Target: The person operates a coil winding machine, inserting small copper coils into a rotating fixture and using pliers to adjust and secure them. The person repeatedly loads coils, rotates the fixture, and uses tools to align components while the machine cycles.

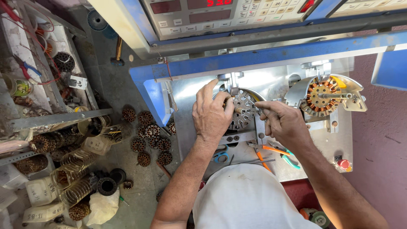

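A bare metal stator core sits in the left fixture of a blue winding machine. My left hand rests on the core's left side, fingers curled on its rim. My right hand pinches a thin wire end at the core's right edge. A second stator, wound with copper wire, sits in the right fixture, apart from both hands.
Orange-handled pliers, green-handled cutters and blue scissors lie on the steel plate near me. A red button is at the right. Several wound stators lie on the floor at left, by shelves and wire coils.
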